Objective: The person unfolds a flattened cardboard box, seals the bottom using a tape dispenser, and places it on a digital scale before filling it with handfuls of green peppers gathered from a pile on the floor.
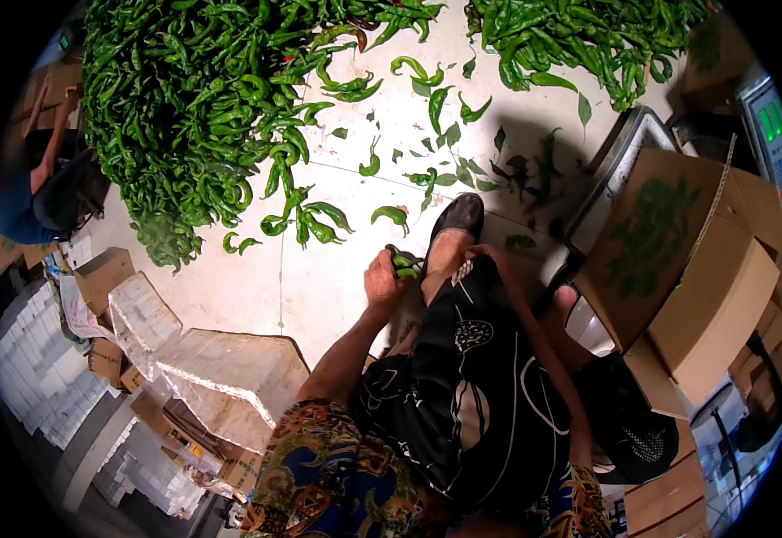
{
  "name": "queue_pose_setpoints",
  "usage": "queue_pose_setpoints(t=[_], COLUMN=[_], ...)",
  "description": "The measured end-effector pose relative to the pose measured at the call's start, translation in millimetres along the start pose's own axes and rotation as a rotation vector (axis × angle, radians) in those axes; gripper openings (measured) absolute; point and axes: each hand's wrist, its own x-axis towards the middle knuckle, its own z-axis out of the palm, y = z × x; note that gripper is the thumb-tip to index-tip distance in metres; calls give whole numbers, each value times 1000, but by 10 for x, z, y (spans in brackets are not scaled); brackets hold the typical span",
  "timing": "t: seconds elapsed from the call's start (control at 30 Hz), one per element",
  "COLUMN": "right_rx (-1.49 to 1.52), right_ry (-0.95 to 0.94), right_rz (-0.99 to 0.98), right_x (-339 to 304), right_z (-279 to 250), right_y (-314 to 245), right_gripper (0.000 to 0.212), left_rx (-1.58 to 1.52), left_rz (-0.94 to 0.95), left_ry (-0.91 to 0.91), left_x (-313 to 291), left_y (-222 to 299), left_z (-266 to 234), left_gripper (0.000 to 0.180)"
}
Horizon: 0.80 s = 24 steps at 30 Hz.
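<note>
Green pepper (404,263) seemingly gripped in left-hand fingers (389,266).

Bare floor (319,287) lies open left of the left hand (382,280); pepper heap (194,117) blocks beyond, cardboard box (686,269) obstructs the right side.

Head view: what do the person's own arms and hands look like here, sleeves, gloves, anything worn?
Both forearms are bare from the elbow down, and the left hand wears no glove, ring or watch that shows. The right hand is mostly hidden behind the leg, so I cannot tell about it. Short sleeves of a busy patterned shirt in orange, blue and dark tones cover the upper arms.
</note>
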Motion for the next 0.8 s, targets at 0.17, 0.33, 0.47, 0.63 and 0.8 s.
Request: queue_pose_setpoints(t=[0.17, 0.33, 0.47, 0.63, 0.8], right_rx=[-59, 135, 394, -76, 165], right_ry=[136, 103, 135, 101, 123], right_rz=[-120, 71, 0, -422, 53], right_x=[271, 677, 753, 445, 557], right_z=[-42, 2, -247, -222, -231], right_y=[42, -98, -5, -326, -259], right_gripper=[61, 48, 24, 21, 23], left_rx=[-604, -856, -600, -364, -18], left_rz=[-195, -35, 361, -9, -336], left_ry=[-90, -158, 1, 549, 567], left_x=[557, 767, 839, 1305, 1853], left_y=[971, 1661, 1456, -233, -704], left_z=[-132, -186, -266, -775, -1255], left_gripper=[39, 29, 37, 52, 85])
